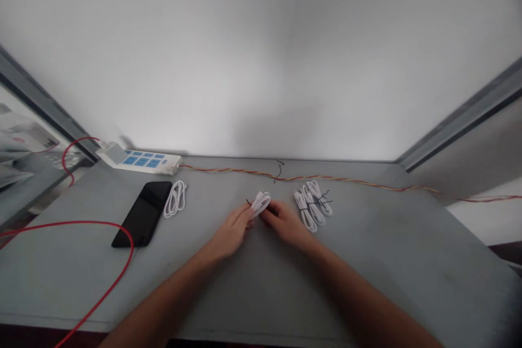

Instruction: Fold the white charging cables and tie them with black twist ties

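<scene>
Both hands meet at the middle of the grey table [367, 261] around one coiled white cable [261, 202]. My left hand [231, 232] pinches the coil's near end, where a thin black twist tie sticks out. My right hand [285, 223] grips the same coil from the right, fingers curled. Just right of my right hand lie three more bundled white cables [312, 202] bound with black ties. An untied white cable [175, 199] lies to the left, beside a black phone [143, 213] lying face up.
A white power strip [141, 160] with blue sockets sits at the back left. A twisted red-yellow wire [346, 179] runs along the back of the table. A red cable [118, 261] loops over the left front. A white wall stands behind.
</scene>
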### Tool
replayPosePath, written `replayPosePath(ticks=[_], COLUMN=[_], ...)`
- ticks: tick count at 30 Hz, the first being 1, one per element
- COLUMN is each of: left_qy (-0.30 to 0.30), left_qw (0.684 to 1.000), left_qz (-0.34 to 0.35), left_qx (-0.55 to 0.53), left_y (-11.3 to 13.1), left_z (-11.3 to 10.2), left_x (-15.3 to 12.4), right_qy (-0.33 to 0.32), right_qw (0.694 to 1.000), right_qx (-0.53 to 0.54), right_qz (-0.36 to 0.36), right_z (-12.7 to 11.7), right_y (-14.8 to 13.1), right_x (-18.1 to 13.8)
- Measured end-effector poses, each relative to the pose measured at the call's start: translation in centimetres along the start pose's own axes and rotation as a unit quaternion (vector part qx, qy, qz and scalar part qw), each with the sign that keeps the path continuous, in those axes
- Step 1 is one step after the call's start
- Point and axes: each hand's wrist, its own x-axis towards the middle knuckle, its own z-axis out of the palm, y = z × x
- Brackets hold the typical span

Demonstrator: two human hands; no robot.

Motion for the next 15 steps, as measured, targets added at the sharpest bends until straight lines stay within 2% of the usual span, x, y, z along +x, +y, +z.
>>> replayPosePath(ticks=[8, 12, 15], left_qy=[-0.027, -0.016, -0.003], left_qw=[0.998, 0.995, 0.992], left_qz=[0.058, 0.097, 0.113], left_qx=[-0.021, 0.008, 0.060], left_y=[-1.1, -1.3, -1.2], left_z=[-0.4, -0.6, -0.8], left_x=[0.8, 1.1, 1.1], right_qy=[-0.012, -0.035, -0.033], right_qw=[0.993, 0.989, 0.992], right_qx=[0.107, 0.094, 0.064], right_qz=[0.053, 0.109, 0.101], right_z=[-0.5, -0.4, -0.3], right_y=[0.0, 0.1, 0.1], right_x=[0.3, 0.0, -0.2])
